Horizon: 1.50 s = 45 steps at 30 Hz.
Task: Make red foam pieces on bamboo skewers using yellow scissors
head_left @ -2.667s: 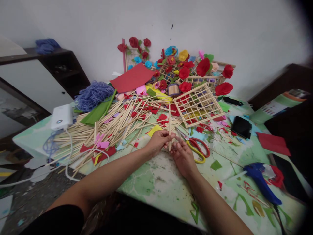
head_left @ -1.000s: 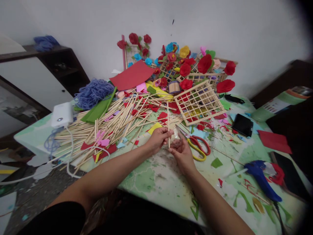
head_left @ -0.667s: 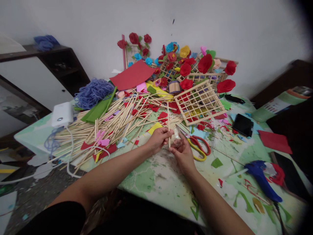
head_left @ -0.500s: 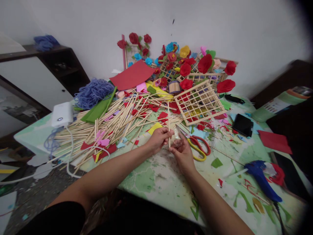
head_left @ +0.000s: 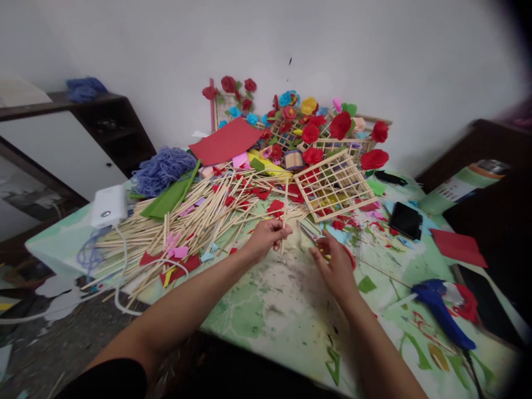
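My left hand (head_left: 268,239) pinches a thin wooden stick (head_left: 286,202) that stands nearly upright above the middle of the table. To its right, my right hand (head_left: 336,265) hovers over or touches the handles of a pair of scissors (head_left: 310,233), its thumb and fingers apart. Red and yellow show on the scissors' handles, partly covered by that hand, and the blades point to the upper left. A big heap of loose wooden sticks (head_left: 199,208) spreads to the left of my hands. Just beyond them a wooden lattice panel (head_left: 336,185) leans at a slant.
Paper flowers (head_left: 341,125) on lattices crowd the back by the wall. Purple yarn (head_left: 164,170) and a white device (head_left: 108,205) with a cable lie left. On the right are a blue glue gun (head_left: 443,313), a black phone-like object (head_left: 406,220) and a green bottle (head_left: 461,187).
My right hand has left the stick and moved right onto the scissors' handles. My left hand keeps the stick, slightly lower in view. The camera view has tilted a little upward.
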Available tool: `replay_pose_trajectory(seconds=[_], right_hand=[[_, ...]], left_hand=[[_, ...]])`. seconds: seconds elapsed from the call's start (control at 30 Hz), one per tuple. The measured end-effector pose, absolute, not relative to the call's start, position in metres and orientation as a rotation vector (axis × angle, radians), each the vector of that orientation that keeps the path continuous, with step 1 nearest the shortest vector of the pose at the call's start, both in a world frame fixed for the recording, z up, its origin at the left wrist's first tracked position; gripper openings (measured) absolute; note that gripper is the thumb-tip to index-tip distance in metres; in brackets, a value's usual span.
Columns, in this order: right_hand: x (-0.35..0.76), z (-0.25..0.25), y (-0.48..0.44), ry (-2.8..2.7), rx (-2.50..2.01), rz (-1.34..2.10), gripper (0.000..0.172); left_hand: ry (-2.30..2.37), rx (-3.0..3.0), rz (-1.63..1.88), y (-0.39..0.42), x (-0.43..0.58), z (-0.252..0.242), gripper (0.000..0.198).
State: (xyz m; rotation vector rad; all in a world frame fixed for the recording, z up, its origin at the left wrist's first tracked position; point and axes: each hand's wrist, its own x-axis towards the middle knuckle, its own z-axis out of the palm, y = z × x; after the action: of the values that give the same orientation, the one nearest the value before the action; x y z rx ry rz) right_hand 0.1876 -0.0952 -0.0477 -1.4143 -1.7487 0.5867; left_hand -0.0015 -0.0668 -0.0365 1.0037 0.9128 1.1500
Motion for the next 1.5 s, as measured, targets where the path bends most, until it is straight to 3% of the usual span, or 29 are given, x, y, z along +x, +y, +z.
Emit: replay_pose_trajectory(seconds=[0.1,0.3,0.4,0.57,0.7,0.87,1.03,1.23,1.5], right_hand=[[0.214,-0.044,-0.088,-2.058,-1.722,0.19,0.039],[0.229,-0.053,-0.087,-2.299,-1.861,-0.05,0.038],[0.225,-0.051,-0.084,-2.302,-1.874,-0.011,0.043],[0.222,-0.046,-0.078,-2.196,-2.038,0.138,0.031],[0.226,-0.048,-0.078,-2.034,-2.056,0.247,0.041],[0.227,-0.054,-0.082,-1.716,-1.728,0.487,0.063],[0.222,-0.055,-0.088,-1.564,-1.365,0.826,0.054],[0.218,-0.037,-0.1,-1.941,-1.587,0.595,0.043],[0.217,-0.024,-0.107,-2.218,-1.549,0.688,0.055]], left_hand=[[0.894,0.972,1.145,-0.064,-0.008,-0.032,0.028],[0.845,0.917,1.098,-0.063,-0.01,-0.029,0.03],[0.822,0.893,1.084,-0.064,-0.011,-0.028,0.031],[0.802,0.829,1.07,-0.063,-0.013,-0.027,0.03],[0.728,0.764,1.057,-0.061,-0.015,-0.027,0.032],[0.771,0.852,1.023,-0.063,-0.012,-0.031,0.03],[0.826,1.051,0.962,-0.066,-0.005,-0.038,0.028],[0.884,1.234,0.879,-0.069,-0.004,-0.037,0.032],[0.878,1.378,0.759,-0.071,-0.004,-0.034,0.031]])
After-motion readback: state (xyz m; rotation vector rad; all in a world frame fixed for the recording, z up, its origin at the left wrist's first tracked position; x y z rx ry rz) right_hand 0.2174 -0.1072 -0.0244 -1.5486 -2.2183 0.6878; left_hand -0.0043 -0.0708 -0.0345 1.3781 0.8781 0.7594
